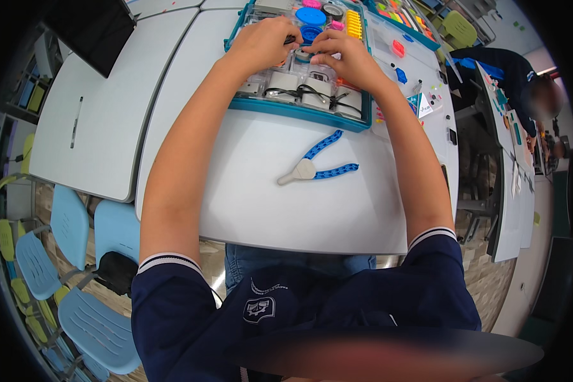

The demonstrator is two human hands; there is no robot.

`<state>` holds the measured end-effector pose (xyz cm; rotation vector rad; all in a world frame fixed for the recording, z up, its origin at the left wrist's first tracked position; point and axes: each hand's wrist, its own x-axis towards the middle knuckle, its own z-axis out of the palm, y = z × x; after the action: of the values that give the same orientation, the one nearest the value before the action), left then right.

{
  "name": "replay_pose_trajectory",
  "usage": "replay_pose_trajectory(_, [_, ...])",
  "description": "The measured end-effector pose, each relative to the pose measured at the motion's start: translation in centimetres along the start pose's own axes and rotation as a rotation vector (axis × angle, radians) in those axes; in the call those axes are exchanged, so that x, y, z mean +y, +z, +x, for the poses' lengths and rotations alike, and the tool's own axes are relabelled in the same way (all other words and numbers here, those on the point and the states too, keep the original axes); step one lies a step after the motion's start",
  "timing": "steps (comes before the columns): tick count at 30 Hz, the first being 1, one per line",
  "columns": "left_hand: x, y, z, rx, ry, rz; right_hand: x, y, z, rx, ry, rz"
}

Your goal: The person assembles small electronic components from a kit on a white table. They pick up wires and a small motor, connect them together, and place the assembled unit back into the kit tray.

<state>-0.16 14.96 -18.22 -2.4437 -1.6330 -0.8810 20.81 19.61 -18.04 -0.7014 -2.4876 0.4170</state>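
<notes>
Both my hands reach into a teal-edged parts case (299, 114) at the far side of the white table. My left hand (267, 43) is closed, pinching a small black piece (290, 39) whose kind I cannot make out. My right hand (347, 57) has its fingers apart, curved above the clear compartments near a small grey round part (303, 56). Blue wheels (310, 16) and a row of yellow pieces (354, 25) lie beyond my fingers. White blocks with black cables (316, 93) fill the near compartments.
Blue-handled pliers (305, 169) lie on the table nearer me. To the right are a red piece (398, 48), a blue piece (401, 76) and another parts case (414, 22). A pen (77, 122) rests on the left table. Light-blue chairs (102, 328) stand lower left; another person bends over a table at right.
</notes>
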Motion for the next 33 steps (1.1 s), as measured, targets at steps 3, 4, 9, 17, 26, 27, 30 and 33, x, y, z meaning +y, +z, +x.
replay_pose_trajectory(3, [0.6, -0.3, 0.0, 0.005, -0.062, -0.016, -0.1, 0.5, 0.3, 0.067, 0.135, 0.100])
replay_pose_trajectory(4, [0.8, -0.4, 0.1, 0.000, -0.095, -0.032, -0.2, 0.6, 0.4, 0.098, 0.136, 0.103])
replay_pose_trajectory(9, [1.4, -0.9, 0.3, -0.073, -0.136, -0.004, -0.1, 0.7, 0.4, 0.091, 0.075, -0.017])
replay_pose_trajectory(17, [1.9, -1.0, 0.3, -0.052, -0.137, 0.058, 0.2, 0.8, 0.9, 0.074, 0.004, -0.033])
replay_pose_trajectory(26, [2.5, 0.3, 0.5, 0.042, -0.131, 0.136, 0.0, 0.8, 0.3, 0.151, 0.182, 0.161])
replay_pose_trajectory(27, [2.5, 0.4, 0.5, 0.058, -0.117, 0.136, 0.1, 0.8, 0.3, 0.154, 0.214, 0.189])
replay_pose_trajectory(30, [2.4, 0.6, 0.5, 0.070, -0.109, 0.115, 0.5, 0.8, 0.5, 0.161, 0.292, 0.256])
replay_pose_trajectory(33, [2.4, 0.4, 0.4, 0.055, -0.103, 0.091, 0.4, 1.0, 0.8, 0.156, 0.323, 0.254])
